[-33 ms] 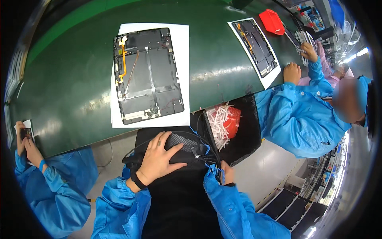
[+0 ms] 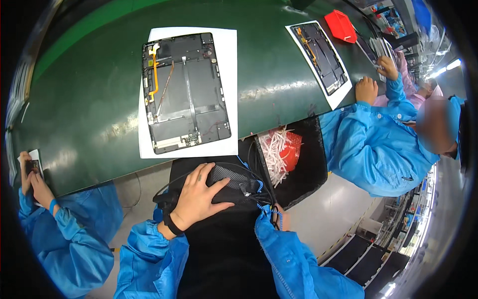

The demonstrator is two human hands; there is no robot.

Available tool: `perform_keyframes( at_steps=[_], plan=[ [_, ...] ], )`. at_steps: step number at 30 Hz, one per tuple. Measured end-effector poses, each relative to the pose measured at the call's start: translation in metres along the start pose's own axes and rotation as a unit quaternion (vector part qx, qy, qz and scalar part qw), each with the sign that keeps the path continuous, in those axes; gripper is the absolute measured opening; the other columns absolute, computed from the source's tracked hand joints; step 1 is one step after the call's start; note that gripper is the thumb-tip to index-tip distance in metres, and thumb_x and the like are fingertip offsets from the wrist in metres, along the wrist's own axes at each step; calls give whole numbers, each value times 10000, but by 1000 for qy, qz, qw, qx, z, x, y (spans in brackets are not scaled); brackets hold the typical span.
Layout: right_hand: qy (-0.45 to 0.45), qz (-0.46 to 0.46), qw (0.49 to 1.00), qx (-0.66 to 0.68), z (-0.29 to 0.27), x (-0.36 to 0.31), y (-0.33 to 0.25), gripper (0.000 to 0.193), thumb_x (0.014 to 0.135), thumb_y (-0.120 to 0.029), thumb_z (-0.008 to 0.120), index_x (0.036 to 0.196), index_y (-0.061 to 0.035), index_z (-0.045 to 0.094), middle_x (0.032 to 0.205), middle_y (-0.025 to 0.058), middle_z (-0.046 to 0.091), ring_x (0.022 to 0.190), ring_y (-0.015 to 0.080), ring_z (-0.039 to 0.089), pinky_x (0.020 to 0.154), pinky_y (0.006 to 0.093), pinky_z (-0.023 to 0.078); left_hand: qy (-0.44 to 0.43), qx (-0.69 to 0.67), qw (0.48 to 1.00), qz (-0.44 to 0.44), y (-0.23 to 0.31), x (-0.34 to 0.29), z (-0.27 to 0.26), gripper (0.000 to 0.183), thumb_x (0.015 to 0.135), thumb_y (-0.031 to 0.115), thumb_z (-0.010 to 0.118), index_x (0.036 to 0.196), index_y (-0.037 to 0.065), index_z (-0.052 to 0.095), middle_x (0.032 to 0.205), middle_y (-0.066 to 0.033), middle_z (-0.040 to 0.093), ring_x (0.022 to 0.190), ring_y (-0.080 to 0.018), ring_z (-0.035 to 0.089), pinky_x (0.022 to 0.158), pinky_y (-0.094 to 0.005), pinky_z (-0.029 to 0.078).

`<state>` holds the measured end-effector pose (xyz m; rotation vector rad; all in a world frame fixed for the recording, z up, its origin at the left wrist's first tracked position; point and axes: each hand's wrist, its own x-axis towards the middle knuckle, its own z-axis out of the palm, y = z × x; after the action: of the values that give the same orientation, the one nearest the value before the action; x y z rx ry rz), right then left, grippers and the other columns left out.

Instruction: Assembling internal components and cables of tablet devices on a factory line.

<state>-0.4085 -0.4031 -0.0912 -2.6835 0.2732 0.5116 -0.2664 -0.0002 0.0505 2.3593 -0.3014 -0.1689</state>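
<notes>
The person's left hand (image 2: 199, 193) lies with fingers spread and thumb apart on a black bag (image 2: 233, 175) just below the table edge, palm down against it rather than gripped around it. Between three and four o'clock from it is the right hand (image 2: 285, 220), partly hidden by a sleeve and cords (image 2: 260, 187); its grip cannot be told. Between two and three o'clock stands a black bin (image 2: 314, 167) holding paper strips (image 2: 273, 155). At twelve o'clock, an opened tablet (image 2: 174, 97) lies on white paper (image 2: 230, 99) on the green table (image 2: 89, 99). Farther, toward one o'clock, is another tablet (image 2: 323, 60), then a red tray (image 2: 340, 27).
</notes>
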Motion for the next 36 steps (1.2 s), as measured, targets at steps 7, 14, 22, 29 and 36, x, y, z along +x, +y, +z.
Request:
perform_keyframes(
  at_steps=[7,14,22,29,36],
  plan=[
    [-148,65,981,104,72,16,-88,421,1105,-364,496,1179,-3,699,941,201,749,803,343,738,712,439,560,-1,-8,1000,21,-5,-1,-1,657,721,484,908,1274,173,738,1472,-228,487,1370,-456,476,1116,-532,422],
    [-275,125,928,219,89,48,-102,424,1104,-367,498,1212,-6,693,991,184,757,841,324,739,740,428,569,-4,-8,1000,24,-8,-2,-3,658,725,483,909,1281,177,735,1486,-221,478,1379,-451,470,1133,-528,406],
    [-323,237,825,399,11,14,-3,431,1102,-369,499,1249,-9,685,1049,163,765,884,303,739,773,415,580,0,-48,999,12,-18,-8,-7,676,724,461,924,1302,175,723,1502,-211,467,1403,-447,451,1146,-526,395],
    [-197,228,839,453,-133,19,40,476,1083,-409,535,1293,-11,687,1237,95,731,1043,231,701,868,369,585,-28,-57,998,8,-15,0,-8,705,731,457,926,1329,158,702,1511,-221,453,1417,-458,430,1165,-538,376],
    [189,-26,840,507,-337,74,-68,547,1123,-452,473,1413,-2,584,1383,166,666,1208,305,674,970,386,551,-93,-69,992,47,1,15,-33,634,815,381,875,1337,86,669,1503,-232,486,1391,-439,479,1142,-504,433]
  ],
)
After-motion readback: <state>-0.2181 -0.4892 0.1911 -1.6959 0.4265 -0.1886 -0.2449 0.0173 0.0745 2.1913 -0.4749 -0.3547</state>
